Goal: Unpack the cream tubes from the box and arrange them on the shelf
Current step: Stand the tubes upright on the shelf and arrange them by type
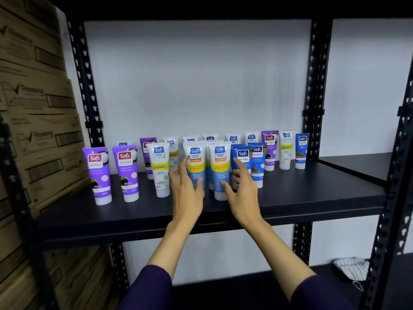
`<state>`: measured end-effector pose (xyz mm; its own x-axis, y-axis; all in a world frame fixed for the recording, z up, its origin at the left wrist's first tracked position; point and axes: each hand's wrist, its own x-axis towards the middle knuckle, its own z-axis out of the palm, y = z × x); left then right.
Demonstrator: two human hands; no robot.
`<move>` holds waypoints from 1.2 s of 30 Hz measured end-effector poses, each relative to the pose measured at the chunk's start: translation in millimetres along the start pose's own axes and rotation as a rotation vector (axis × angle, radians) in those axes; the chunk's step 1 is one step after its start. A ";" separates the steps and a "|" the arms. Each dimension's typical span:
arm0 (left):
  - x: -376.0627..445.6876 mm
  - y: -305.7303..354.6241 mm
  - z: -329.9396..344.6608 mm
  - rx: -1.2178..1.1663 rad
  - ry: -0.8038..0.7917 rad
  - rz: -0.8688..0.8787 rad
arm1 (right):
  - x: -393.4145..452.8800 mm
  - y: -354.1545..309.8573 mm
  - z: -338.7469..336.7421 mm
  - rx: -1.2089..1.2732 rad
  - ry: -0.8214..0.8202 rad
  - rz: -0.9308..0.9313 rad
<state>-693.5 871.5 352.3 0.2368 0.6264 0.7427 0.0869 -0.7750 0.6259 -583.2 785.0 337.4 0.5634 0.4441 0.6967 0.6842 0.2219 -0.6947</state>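
Several Safi cream tubes stand cap-down on the black shelf (pixel 301 193). Two purple tubes (pixel 97 173) are at the front left, and a white Vitamin C tube (pixel 159 168) stands beside them. My left hand (pixel 186 186) has its fingers spread around a white-and-blue tube (pixel 195 157), touching it at most lightly. My right hand (pixel 242 193) is open between a second white-and-blue tube (pixel 220 164) and a dark blue tube (pixel 242 156). More tubes line the back row. No box of tubes is in view.
Stacked cardboard cartons (pixel 38 121) fill the left side beside the rack's black upright (pixel 87 90). A lower shelf holds a folded striped cloth (pixel 352 268). A white wall is behind the shelf. Bare shelf surface lies in front of and right of the tubes.
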 end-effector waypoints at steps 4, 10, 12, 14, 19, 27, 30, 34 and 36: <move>7.1 -6.2 -3.0 -0.054 -0.195 -0.060 | 2.3 -2.7 13.4 -0.047 -0.103 0.012; 6.6 -17.4 -1.6 -0.066 -0.177 -0.102 | 11.3 -4.3 24.6 -0.169 -0.090 0.032; 5.3 -20.2 -1.1 -0.082 -0.159 -0.106 | 14.3 -5.0 29.0 -0.201 -0.086 0.031; 4.4 -21.5 -1.2 -0.069 -0.149 -0.108 | 16.7 -5.3 32.2 -0.231 -0.085 0.035; 4.7 -21.3 -1.2 -0.068 -0.146 -0.098 | 18.1 -6.2 35.7 -0.303 -0.079 0.049; 5.0 -19.3 -2.9 -0.088 -0.152 -0.084 | 13.0 -7.7 31.4 -0.296 -0.093 0.032; 4.6 -19.2 -4.3 -0.088 -0.155 -0.080 | 12.6 -8.4 30.4 -0.290 -0.104 0.038; 2.5 -17.6 -5.9 -0.069 -0.149 -0.098 | 7.1 -10.1 25.8 -0.268 -0.064 0.015; -0.5 -17.4 -7.3 -0.026 -0.138 -0.102 | 1.7 -9.9 20.5 -0.260 0.009 -0.005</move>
<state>-702.2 885.3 342.8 0.3588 0.6829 0.6363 0.0928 -0.7044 0.7037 -598.4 801.3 341.8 0.5631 0.4358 0.7022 0.7824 -0.0075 -0.6227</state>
